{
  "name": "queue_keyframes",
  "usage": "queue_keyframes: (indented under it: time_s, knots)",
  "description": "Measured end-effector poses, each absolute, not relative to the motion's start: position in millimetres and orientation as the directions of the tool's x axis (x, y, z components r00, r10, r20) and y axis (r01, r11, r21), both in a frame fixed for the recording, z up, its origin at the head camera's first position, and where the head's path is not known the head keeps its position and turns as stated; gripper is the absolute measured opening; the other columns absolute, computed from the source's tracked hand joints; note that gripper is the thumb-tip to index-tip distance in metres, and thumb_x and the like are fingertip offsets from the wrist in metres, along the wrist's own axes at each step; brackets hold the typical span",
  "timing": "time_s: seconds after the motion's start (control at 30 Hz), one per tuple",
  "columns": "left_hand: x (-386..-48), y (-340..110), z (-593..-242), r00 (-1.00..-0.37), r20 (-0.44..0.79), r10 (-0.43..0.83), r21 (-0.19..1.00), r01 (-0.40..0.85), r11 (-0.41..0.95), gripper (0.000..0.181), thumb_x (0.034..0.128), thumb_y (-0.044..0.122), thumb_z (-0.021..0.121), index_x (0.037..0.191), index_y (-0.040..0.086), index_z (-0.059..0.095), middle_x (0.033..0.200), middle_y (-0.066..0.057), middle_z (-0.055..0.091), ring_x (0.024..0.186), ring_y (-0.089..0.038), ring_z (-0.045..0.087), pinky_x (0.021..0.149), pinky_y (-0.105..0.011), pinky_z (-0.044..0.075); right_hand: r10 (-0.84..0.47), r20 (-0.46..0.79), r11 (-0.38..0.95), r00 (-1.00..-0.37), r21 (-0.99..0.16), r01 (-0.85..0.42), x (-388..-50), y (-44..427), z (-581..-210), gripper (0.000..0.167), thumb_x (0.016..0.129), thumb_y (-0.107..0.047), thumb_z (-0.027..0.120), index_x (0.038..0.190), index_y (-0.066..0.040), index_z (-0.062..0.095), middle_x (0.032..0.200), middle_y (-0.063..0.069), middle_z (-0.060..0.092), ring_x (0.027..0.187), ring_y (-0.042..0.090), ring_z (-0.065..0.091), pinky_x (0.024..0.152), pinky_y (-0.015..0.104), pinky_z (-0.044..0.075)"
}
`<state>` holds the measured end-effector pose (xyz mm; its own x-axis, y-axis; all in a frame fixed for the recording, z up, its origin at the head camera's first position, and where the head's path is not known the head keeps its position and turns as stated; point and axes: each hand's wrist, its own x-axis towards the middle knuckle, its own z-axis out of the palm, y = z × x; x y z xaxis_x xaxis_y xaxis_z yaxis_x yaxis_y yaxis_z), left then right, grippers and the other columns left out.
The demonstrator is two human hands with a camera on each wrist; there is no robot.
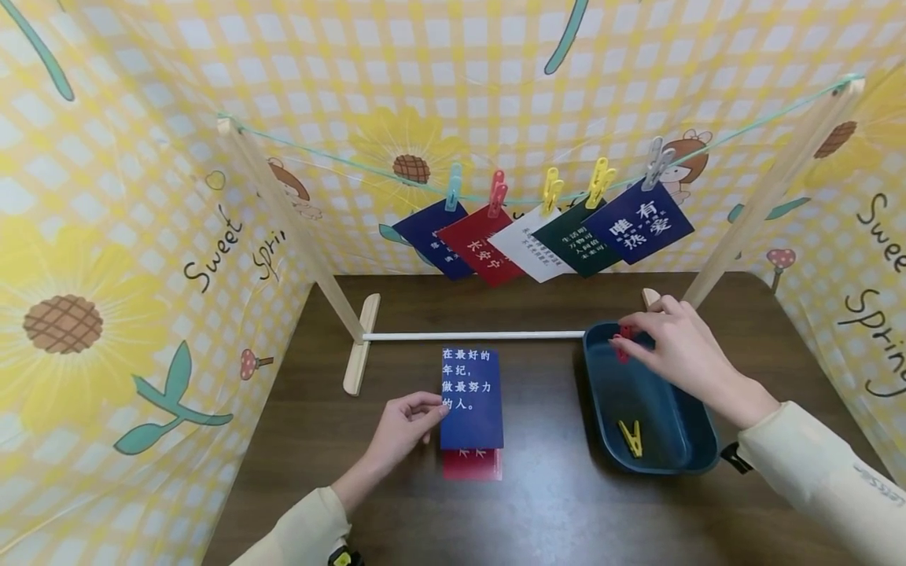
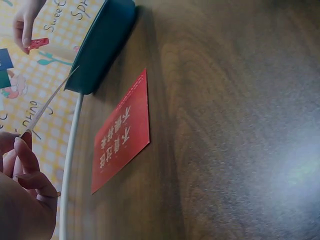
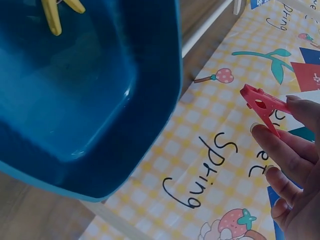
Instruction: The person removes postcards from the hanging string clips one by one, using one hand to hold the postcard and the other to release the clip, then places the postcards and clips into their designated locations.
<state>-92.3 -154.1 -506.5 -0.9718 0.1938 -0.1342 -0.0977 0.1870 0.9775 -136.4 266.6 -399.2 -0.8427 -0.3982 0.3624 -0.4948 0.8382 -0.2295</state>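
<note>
My left hand (image 1: 405,428) pinches the left edge of a blue card (image 1: 470,428) with white writing, held above the table. Under it, a red card (image 2: 124,135) lies flat on the wood. Between thumb and fingers of my right hand (image 1: 675,346) is a red clothespin (image 3: 261,102), held over the teal basin (image 3: 150,150). One yellow clothespin (image 1: 632,439) lies in that basin. In the left wrist view, the blue card (image 2: 47,105) is seen nearly edge-on.
A green string (image 1: 764,119) runs between two wooden posts (image 1: 297,236). From it hang a blue card (image 1: 640,224), a green one, a white one, a red one and another blue one, each on a clothespin. A white rod (image 1: 474,336) joins the posts low down.
</note>
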Motion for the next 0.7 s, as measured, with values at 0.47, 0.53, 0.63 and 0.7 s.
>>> queue_keyframes:
  time_s: [0.47, 0.53, 0.63, 0.7]
  knots:
    - [-90.2, -152.4, -511.3, -0.961, -0.214, 0.174, 0.96, -0.175, 0.218, 0.024, 0.0956, 0.011, 0.075, 0.11, -0.007, 0.073, 0.082, -0.007, 0.073, 0.053, -0.01, 0.053, 0.055, -0.025, 0.046, -0.375, 0.295, 0.866, -0.879, -0.228, -0.446, -128.3, 279.7, -419.4, 0.027, 0.084, -0.024, 0.088, 0.102, -0.005, 0.08, 0.081, 0.004, 0.073, 0.082, 0.021, 0.047, 0.069, 0.036, 0.037]
    - [-89.6, -151.7, -512.5, -0.96, -0.218, 0.176, 0.959, -0.177, 0.222, 0.023, 0.0957, 0.012, 0.076, 0.11, -0.006, 0.073, 0.082, -0.007, 0.073, 0.054, -0.01, 0.052, 0.055, -0.025, 0.046, -0.372, 0.279, 0.867, -0.885, -0.235, -0.438, -127.5, 280.3, -422.0, 0.027, 0.084, -0.024, 0.088, 0.102, -0.005, 0.08, 0.082, 0.004, 0.074, 0.082, 0.021, 0.046, 0.07, 0.037, 0.037]
    - [-88.7, -151.1, -516.1, -0.96, -0.218, 0.176, 0.957, -0.175, 0.231, 0.022, 0.0958, 0.011, 0.075, 0.109, -0.007, 0.074, 0.081, -0.006, 0.073, 0.053, -0.01, 0.052, 0.056, -0.026, 0.047, -0.373, 0.252, 0.868, -0.893, -0.244, -0.432, -125.8, 280.8, -426.1, 0.027, 0.085, -0.025, 0.087, 0.103, -0.006, 0.08, 0.084, 0.003, 0.074, 0.083, 0.021, 0.047, 0.071, 0.038, 0.038]
    - [-87.5, -150.6, -518.8, -0.96, -0.22, 0.173, 0.956, -0.177, 0.235, 0.022, 0.0959, 0.011, 0.075, 0.108, -0.007, 0.073, 0.08, -0.004, 0.072, 0.053, -0.01, 0.052, 0.055, -0.025, 0.046, -0.38, 0.246, 0.866, -0.892, -0.244, -0.436, -124.0, 281.5, -429.6, 0.027, 0.085, -0.026, 0.087, 0.103, -0.006, 0.08, 0.083, 0.002, 0.074, 0.083, 0.021, 0.047, 0.071, 0.038, 0.039]
